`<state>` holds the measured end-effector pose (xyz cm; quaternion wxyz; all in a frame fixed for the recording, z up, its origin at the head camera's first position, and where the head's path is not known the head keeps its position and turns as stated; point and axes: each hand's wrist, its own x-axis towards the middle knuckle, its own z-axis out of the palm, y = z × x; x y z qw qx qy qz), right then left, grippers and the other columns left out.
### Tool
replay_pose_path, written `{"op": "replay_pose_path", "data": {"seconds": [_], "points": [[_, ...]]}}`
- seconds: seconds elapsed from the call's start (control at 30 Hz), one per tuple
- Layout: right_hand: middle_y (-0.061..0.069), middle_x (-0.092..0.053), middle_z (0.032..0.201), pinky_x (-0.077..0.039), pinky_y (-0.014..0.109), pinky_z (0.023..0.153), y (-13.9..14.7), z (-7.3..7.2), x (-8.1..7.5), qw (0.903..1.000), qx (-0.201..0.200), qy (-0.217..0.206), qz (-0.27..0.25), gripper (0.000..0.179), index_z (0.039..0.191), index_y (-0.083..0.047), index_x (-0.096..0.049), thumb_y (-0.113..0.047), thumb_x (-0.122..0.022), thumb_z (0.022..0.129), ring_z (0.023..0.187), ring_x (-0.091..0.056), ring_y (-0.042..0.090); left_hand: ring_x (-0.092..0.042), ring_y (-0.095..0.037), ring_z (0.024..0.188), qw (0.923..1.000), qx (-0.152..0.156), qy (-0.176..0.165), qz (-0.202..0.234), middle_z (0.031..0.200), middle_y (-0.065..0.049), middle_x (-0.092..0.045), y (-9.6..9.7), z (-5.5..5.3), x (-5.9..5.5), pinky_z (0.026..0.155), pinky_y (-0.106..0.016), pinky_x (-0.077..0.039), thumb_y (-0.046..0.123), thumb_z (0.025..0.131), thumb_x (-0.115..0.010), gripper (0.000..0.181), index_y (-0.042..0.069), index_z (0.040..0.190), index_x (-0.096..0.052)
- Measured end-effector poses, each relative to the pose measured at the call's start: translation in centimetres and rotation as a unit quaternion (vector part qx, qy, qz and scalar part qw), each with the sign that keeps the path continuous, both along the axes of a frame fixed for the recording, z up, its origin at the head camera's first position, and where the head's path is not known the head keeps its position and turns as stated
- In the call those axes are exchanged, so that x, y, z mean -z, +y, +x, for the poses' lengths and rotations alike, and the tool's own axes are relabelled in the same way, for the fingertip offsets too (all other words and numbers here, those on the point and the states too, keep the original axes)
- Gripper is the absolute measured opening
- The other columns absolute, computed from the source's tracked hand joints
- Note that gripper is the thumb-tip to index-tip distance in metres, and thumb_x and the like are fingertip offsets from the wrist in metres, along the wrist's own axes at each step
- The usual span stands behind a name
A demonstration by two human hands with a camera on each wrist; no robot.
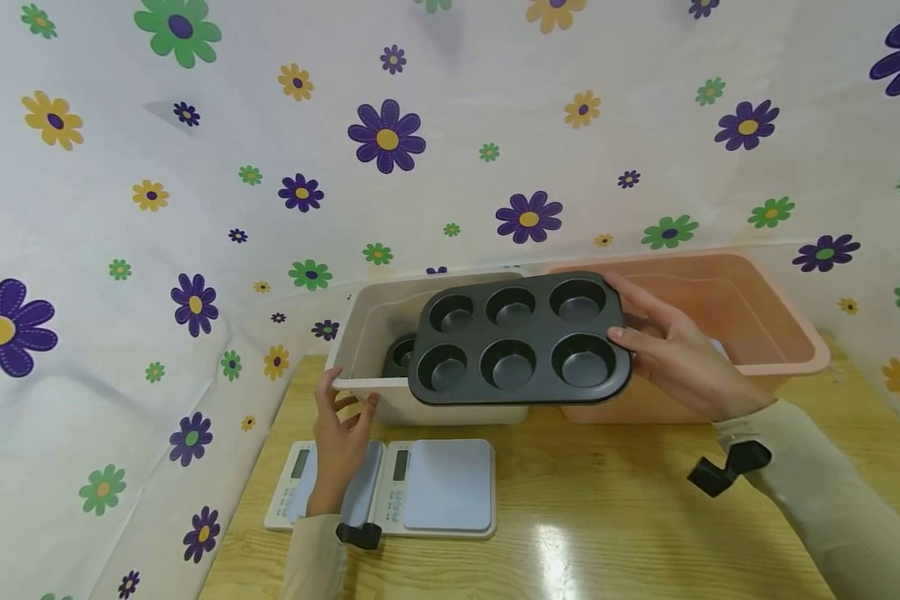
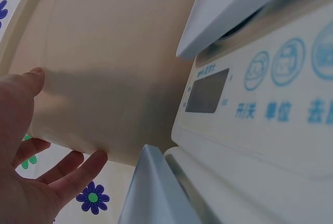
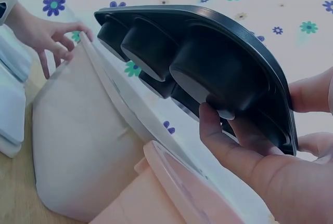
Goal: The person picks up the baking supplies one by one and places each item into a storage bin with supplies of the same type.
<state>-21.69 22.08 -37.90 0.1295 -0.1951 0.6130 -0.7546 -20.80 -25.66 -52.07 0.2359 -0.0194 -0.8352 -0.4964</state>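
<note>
My right hand (image 1: 678,358) grips a dark six-cup muffin tin (image 1: 478,337) by its right end, thumb on the top edge and fingers beneath. The tin is held up in front of a cream bin (image 1: 450,415), its cups facing me. From the right wrist view, fingers (image 3: 223,141) press against the underside of the cups. My left hand (image 1: 341,446) holds the bin's front left corner, the thumb on the front wall and the other fingers round the side. Inside that bin, part of another dark cupped tin (image 1: 392,357) shows; the held tin hides the rest.
A peach bin (image 1: 787,367) stands to the right of the cream one, with something pale inside. Two white kitchen scales (image 1: 450,483) lie side by side on the wooden table (image 1: 607,492), one partly behind my left arm. A flower-patterned sheet (image 1: 450,183) hangs behind.
</note>
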Motion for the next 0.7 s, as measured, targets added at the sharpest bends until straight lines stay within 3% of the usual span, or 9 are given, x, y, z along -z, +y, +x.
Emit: {"op": "replay_pose_path", "data": {"seconds": [0.3,0.7], "points": [[0.001,-0.064,0.145,-0.066,0.027,0.081,-1.9,-1.7,-0.3,0.9998,0.0,-0.019,-0.01,0.077,0.177,-0.028,-0.019,-0.005,-0.055,0.113,0.102,-0.078,0.013,-0.068,-0.037,0.124,1.0,0.004,-0.007,-0.001,0.157,-0.016,-0.055,-0.1,-0.1,0.0,0.093,-0.063,-0.065,0.019,0.103,-0.078,0.078,0.026,0.166,-0.032],[0.019,-0.039,0.162,-0.066,0.028,0.093,-3.6,-3.7,-1.0,0.9986,0.0,-0.053,0.007,0.079,0.177,-0.029,-0.013,-0.005,-0.053,0.114,0.111,-0.076,0.012,-0.068,-0.038,0.124,1.0,0.001,-0.009,0.002,0.16,-0.015,-0.053,-0.2,-0.2,0.2,0.094,-0.063,-0.065,0.018,0.103,-0.078,0.078,0.028,0.166,-0.032]]}}
